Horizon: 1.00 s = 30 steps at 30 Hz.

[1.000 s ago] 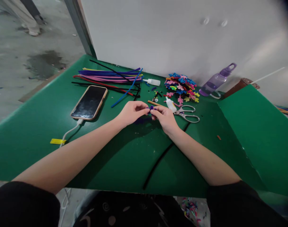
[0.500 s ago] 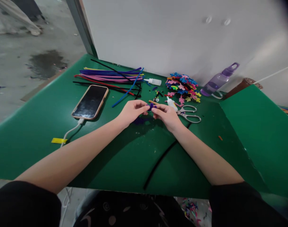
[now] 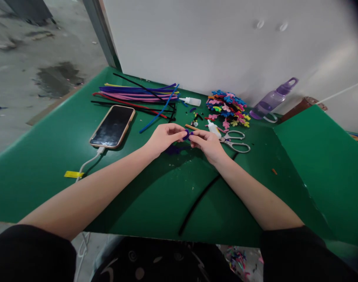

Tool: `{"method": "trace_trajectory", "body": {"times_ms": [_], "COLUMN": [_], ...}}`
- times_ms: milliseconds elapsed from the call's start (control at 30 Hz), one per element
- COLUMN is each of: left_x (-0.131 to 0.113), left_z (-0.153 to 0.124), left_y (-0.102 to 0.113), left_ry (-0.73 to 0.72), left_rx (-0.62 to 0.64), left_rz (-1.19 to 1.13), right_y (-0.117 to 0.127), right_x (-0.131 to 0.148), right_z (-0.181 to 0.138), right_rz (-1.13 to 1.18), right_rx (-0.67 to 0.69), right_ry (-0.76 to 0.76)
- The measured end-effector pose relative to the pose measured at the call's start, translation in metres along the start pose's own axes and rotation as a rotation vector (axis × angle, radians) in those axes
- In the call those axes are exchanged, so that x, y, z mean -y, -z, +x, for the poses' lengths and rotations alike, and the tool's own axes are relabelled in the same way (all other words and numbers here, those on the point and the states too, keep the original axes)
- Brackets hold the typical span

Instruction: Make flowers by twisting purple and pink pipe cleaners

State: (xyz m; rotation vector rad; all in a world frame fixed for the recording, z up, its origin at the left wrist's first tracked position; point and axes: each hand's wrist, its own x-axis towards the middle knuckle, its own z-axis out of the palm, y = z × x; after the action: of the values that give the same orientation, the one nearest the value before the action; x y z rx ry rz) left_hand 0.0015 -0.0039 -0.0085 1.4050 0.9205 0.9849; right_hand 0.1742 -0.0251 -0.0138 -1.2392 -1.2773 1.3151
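Between my fingertips is a small, bent purple pipe cleaner (image 3: 186, 135). My left hand (image 3: 167, 138) pinches its left side, and my right hand (image 3: 207, 143) pinches its right side. Its exact shape is partly covered by the fingers. Just below my left hand, more purple fuzzy material (image 3: 173, 149) lies on the green table (image 3: 149, 192). Scissors (image 3: 236, 141) with grey handles rest right of my right hand, beside a white glue bottle (image 3: 214, 128). A long black pipe cleaner (image 3: 198, 199) passes under my right forearm.
Loose pipe cleaners (image 3: 132, 94) lie at the back left, near a phone (image 3: 112, 127) on a white cable. Another glue bottle (image 3: 193, 101) lies behind my hands. A pile of colourful pipe-cleaner shapes (image 3: 227, 107) and a purple water bottle (image 3: 274, 98) are at the back right.
The purple piece has turned slightly between my fingertips, while both hands stay nearly in place. At the upper left, a person's leg has moved mostly out of view.
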Motion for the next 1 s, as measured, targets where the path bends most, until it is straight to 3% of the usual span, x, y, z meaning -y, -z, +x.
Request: {"method": "trace_trajectory", "body": {"times_ms": [633, 1000], "left_x": [0.0022, 0.0066], "left_z": [0.0005, 0.0047], "left_y": [0.0011, 0.0025], "left_ry": [0.047, 0.175], "left_rx": [0.020, 0.058], "left_rz": [0.027, -0.213], "right_y": [-0.0017, -0.0048], "right_x": [0.0014, 0.0035], "right_z": [-0.0052, -0.0076], "right_rz": [-0.219, -0.261], "right_rx": [-0.022, -0.047], "right_ry": [0.162, 0.222]}}
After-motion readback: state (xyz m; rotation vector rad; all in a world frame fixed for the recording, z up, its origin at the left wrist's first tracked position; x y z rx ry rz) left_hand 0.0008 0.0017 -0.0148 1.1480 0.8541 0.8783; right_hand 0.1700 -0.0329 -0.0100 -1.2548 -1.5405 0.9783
